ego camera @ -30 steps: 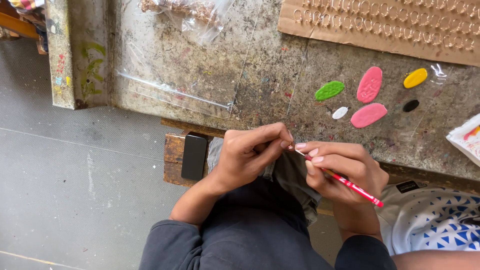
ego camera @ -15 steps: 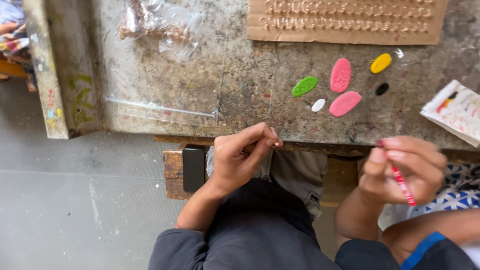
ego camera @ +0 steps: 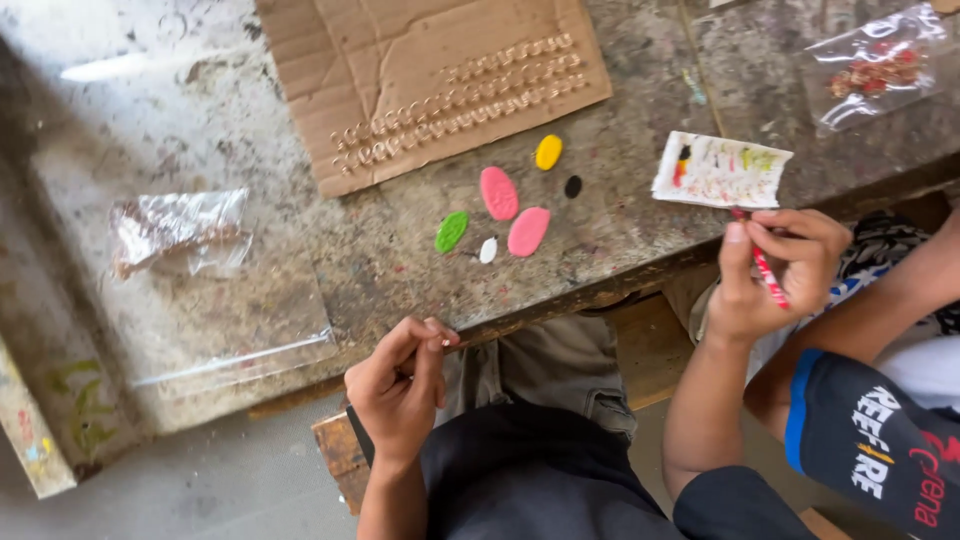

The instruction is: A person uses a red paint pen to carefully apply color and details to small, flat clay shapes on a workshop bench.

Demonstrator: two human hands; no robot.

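Note:
My left hand (ego camera: 398,388) hovers just below the table's front edge, thumb and fingertips pinched on a tiny pale piece too small to identify. My right hand (ego camera: 775,268) is off to the right, closed around a thin red stick (ego camera: 766,272). The stick's upper end reaches the lower edge of a white card smeared with paint colours (ego camera: 720,170). Between the hands, on the stained table (ego camera: 620,230), lie flat oval pieces: green (ego camera: 452,231), two pink (ego camera: 498,192) (ego camera: 528,231), yellow (ego camera: 548,152), small white (ego camera: 488,250) and black (ego camera: 573,186).
A cardboard sheet (ego camera: 400,60) carries rows of small rings at the back. Clear plastic bags lie at the left (ego camera: 180,230) and far right (ego camera: 880,65). A wooden bench (ego camera: 335,450) is under my legs. An arm in a black, blue-trimmed sleeve (ego camera: 860,420) is at the right.
My right hand left my left hand and carried the red stick right and up to the paint-smeared card. The left hand stays pinched near the table edge.

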